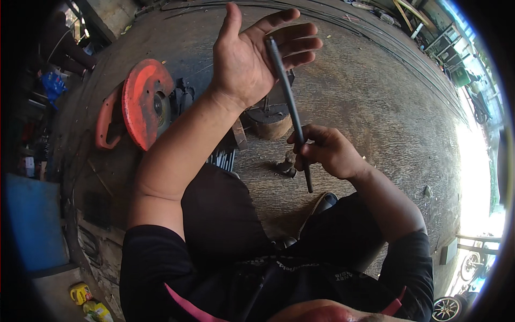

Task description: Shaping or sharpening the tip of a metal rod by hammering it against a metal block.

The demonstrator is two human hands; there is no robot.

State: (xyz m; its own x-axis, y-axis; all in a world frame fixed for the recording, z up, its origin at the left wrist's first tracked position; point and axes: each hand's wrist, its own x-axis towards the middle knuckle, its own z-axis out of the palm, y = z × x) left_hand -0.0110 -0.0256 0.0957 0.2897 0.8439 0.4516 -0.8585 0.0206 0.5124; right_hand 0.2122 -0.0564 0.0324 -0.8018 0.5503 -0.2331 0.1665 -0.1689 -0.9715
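My right hand [333, 154] pinches a straight dark metal rod [290, 102] near its lower end, thumb against fingers. The rod slants up and to the left, and its far end lies against or just in front of the fingers of my left hand [244, 67]. That left hand is raised with its palm showing and its fingers spread, not wrapped round the rod. Whether the rod's tip touches the skin, I cannot tell. Below the rod a small dark metal piece [287, 165], partly hidden by the right hand, lies on the floor.
A red cut-off saw [140, 104] stands left of my left forearm. Beyond my knees sit a round block [271, 124] with a dark top and a bundle of short metal rods [223, 160]. Long thin bars [375, 40] run across the far floor. A person [64, 45] is at far left.
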